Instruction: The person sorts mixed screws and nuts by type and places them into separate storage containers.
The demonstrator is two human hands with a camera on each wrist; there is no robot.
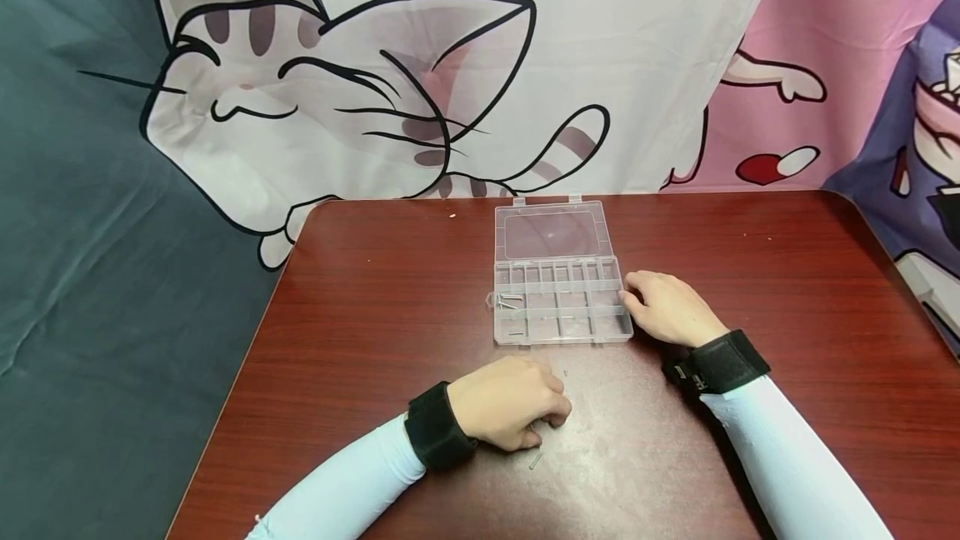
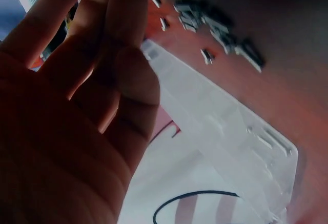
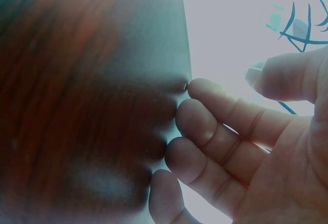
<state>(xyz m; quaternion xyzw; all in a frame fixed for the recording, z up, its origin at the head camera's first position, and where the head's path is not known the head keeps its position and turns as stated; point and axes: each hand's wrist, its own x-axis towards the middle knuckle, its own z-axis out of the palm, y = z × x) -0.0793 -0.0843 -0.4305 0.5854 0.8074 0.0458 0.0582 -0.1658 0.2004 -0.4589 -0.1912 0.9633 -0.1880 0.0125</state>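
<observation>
Nearest lies the left sleeve [image 1: 337, 482]. Left hand [image 1: 510, 401] is at the box's 7 o'clock, fingers bent, thumb close to the forefinger; whether they pinch anything I cannot tell. One pin [image 1: 536, 460] lies at its 5 o'clock; the left wrist view shows a pile [image 2: 223, 37] of them. Box [image 1: 558, 301]: lid up at 12, pins in left compartments toward 9 and 8. Right hand [image 1: 667, 307], at 3, has loosely bent fingers, thumb apart. Gathering pins seems the step; next calls for a fine fingertip pinch.
</observation>
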